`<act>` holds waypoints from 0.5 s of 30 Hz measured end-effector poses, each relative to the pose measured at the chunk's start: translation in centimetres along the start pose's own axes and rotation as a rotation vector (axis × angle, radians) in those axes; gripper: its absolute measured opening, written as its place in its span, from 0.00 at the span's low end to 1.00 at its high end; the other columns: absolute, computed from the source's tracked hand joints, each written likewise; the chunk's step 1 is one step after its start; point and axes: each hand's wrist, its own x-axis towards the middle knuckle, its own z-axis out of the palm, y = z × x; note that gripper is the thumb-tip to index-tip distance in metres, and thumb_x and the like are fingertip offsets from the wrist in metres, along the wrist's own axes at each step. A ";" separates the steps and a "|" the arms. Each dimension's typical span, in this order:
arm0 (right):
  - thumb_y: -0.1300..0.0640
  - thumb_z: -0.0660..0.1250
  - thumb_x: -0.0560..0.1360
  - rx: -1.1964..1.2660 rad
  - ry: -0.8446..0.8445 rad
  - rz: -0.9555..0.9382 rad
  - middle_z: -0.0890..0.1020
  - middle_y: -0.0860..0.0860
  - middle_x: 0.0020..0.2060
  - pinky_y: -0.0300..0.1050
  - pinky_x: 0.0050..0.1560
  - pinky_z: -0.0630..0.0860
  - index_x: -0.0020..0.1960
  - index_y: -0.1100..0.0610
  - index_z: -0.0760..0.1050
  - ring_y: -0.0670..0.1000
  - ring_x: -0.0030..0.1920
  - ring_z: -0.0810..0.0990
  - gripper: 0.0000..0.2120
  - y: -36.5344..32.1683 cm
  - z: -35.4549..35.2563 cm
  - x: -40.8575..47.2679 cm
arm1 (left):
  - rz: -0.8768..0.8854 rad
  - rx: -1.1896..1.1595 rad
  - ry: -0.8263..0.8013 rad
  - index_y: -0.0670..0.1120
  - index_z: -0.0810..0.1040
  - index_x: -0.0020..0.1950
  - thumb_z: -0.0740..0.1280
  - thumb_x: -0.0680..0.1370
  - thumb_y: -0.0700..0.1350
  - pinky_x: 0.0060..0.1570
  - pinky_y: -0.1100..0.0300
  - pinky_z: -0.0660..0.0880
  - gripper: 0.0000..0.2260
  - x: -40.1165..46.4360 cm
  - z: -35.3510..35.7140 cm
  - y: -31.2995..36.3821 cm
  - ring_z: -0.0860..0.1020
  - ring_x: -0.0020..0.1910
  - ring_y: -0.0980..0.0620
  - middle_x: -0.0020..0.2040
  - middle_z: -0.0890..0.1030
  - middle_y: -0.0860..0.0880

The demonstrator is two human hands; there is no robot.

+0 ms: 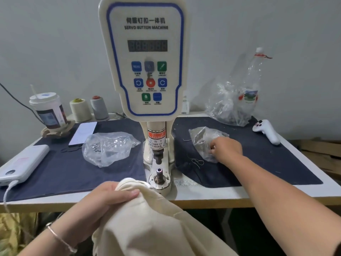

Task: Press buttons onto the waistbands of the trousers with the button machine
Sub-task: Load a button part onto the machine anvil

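The cream button machine (145,58) stands at the table's middle, its lower die post (159,174) bare under the punch head (158,156). My left hand (108,198) grips the bunched waistband of cream trousers (147,226) just left of the die. My right hand (226,147) reaches into a small clear plastic bag of metal button parts (202,140) to the right of the machine, fingers curled inside it. Whether they hold a part is hidden by the bag.
A second clear bag of buttons (105,147) lies left of the machine. A power bank (22,163), phone (83,133), drink cup (48,109) and two thread cones (80,109) sit at the left. A larger bag (228,108), bottle and white controller (266,131) are at right.
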 end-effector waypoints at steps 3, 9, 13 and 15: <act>0.51 0.63 0.78 -0.028 0.038 -0.036 0.81 0.49 0.53 0.40 0.43 0.67 0.54 0.43 0.79 0.53 0.54 0.79 0.09 0.1 0.4 0.1 | -0.005 0.061 0.097 0.41 0.85 0.53 0.77 0.64 0.50 0.51 0.51 0.78 0.21 0.3 -2.3 0.7 0.83 0.50 0.38 0.50 0.84 0.35; 0.53 0.65 0.76 0.061 -0.002 -0.006 0.81 0.49 0.52 0.40 0.43 0.68 0.49 0.46 0.80 0.53 0.51 0.79 0.06 0.5 0.4 0.8 | -0.048 0.087 0.210 0.38 0.85 0.50 0.73 0.69 0.47 0.53 0.51 0.76 0.15 2.6 -4.9 1.4 0.83 0.49 0.41 0.51 0.84 0.37; 0.53 0.67 0.74 -0.035 0.073 -0.133 0.82 0.52 0.49 0.43 0.43 0.70 0.51 0.52 0.80 0.55 0.51 0.80 0.07 0.5 0.4 0.8 | -0.117 0.132 0.279 0.39 0.86 0.44 0.71 0.74 0.44 0.51 0.52 0.76 0.09 5.0 -4.8 0.7 0.83 0.43 0.44 0.47 0.84 0.37; 0.54 0.67 0.74 -0.048 0.081 -0.158 0.82 0.52 0.48 0.43 0.43 0.71 0.50 0.52 0.80 0.55 0.50 0.81 0.06 0.6 0.4 0.7 | -0.157 0.155 0.307 0.41 0.86 0.41 0.72 0.73 0.44 0.45 0.55 0.75 0.07 5.7 -4.7 0.3 0.83 0.39 0.46 0.44 0.85 0.38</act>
